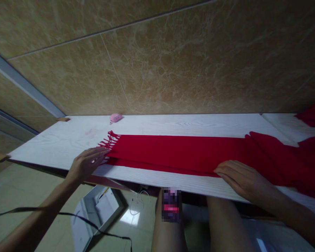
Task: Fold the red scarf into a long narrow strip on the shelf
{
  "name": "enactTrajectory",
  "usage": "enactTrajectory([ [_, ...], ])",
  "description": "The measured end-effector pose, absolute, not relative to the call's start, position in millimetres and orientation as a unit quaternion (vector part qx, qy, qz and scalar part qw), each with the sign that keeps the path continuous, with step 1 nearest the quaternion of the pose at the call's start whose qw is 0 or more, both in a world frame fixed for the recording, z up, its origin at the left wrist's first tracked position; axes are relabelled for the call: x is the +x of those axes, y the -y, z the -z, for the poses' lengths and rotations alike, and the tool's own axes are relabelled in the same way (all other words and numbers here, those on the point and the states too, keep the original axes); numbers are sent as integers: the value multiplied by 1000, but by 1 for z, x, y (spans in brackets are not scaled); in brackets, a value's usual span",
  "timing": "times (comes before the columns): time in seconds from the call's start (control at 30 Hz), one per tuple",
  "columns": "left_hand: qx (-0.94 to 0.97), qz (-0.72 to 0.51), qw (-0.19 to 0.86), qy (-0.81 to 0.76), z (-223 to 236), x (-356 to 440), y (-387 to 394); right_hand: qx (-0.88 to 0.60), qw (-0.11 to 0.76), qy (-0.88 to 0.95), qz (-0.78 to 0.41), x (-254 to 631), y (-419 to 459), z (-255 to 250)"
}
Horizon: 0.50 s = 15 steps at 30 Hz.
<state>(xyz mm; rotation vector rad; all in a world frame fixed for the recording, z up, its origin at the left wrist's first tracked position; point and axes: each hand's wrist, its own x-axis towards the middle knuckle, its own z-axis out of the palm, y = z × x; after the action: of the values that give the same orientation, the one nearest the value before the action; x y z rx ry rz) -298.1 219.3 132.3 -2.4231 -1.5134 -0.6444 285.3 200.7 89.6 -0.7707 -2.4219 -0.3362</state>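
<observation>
While the left hand (88, 163) and the right hand (241, 178) lie on the red scarf (178, 154), fingers: open and slightly spread on both hands, none clenched, nothing grasped.
Left fingers: tips touching the scarf's end, just below its fringe (109, 140).
Right fingers: flat across the scarf's near edge, pointing toward the left fingers.
Scarf: stretched lengthwise between the 2 hands, with the fringe just beyond the left fingertips; right of the right fingers it bunches into folds and runs out of view.
Board: white wood-grain board (55, 140) under the scarf and both sets of fingers.
Beyond the left fingers: small pink object (115, 118) at the board's far edge, its exact kind hard to tell.
Beyond all fingers: beige marble-look wall tiles (199, 63).
Below the fingers: 2 bare legs (228, 227), a pixelated patch (171, 204) on 1 of them, a black cord (68, 212), a thin white cable (135, 210), and a grey-white panel (94, 217) on the tiled floor (21, 185).
</observation>
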Motion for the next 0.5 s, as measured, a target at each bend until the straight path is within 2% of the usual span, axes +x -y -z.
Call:
enactTrajectory([
  [0.33, -792, 298, 102, 523, -132, -283, -200, -303, 305, 899, 82, 282, -196, -101],
  [0.5, -799, 293, 87, 518, -131, -284, -189, -299, 319, 897, 60, 279, -194, -107],
])
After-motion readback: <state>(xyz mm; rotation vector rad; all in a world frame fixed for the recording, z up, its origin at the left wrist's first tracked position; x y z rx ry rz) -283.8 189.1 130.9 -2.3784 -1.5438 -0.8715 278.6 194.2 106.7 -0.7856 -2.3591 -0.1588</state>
